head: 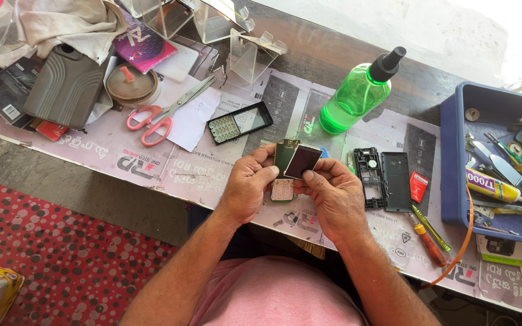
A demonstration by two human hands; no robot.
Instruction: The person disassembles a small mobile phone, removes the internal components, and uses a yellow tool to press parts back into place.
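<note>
1. A phone board (285, 172) is held over the near edge of the tabletop (110, 151), pinched closed between the left hand (246, 187) and the right hand (333, 196).
2. A small dark screen (302, 161) is lifted off the board's upper end by the right thumb and fingers.
3. The step in hand is judged to be the freeing or seating of the screen.
4. The frame (370, 177), back cover (396, 181) and front panel (240, 122) are laid apart on the tabletop.
5. A light, steady pull is called for next, so that any ribbon is spared.
6. A screwdriver (428, 243) is kept at the near right edge.
</note>
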